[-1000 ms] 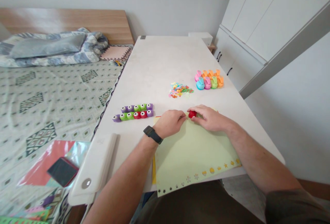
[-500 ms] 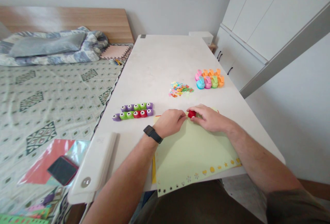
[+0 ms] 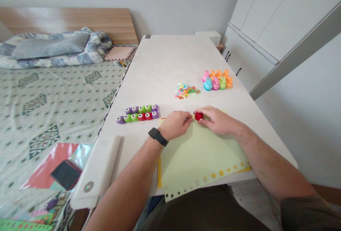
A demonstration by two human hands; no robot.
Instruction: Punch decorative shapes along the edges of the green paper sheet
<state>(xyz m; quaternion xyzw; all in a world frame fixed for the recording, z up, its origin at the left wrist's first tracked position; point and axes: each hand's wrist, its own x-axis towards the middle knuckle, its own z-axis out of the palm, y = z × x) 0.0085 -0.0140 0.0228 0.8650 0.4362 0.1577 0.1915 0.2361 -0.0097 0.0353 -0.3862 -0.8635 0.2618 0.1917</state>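
A pale green sheet of paper (image 3: 199, 153) lies in front of me, with small shapes punched along its near edge. Its near left corner overhangs the table edge. My right hand (image 3: 214, 119) is closed around a small red craft punch (image 3: 198, 116) at the sheet's far edge. My left hand (image 3: 177, 124), with a black watch on the wrist, pinches the far edge of the paper just left of the punch. Under the green sheet a yellow sheet (image 3: 159, 174) peeks out.
Rows of small purple, green and red punches (image 3: 141, 117) sit on the left. Beyond my hands are a heap of paper cutouts (image 3: 185, 91) and larger lever punches (image 3: 218, 81). A white laminator-like machine (image 3: 97, 170) stands at the table's left edge, beside the bed (image 3: 66, 99).
Both hands keep their hold on the paper and punch. The near edge of the green sheet has shifted slightly to the right; the view has moved a little.
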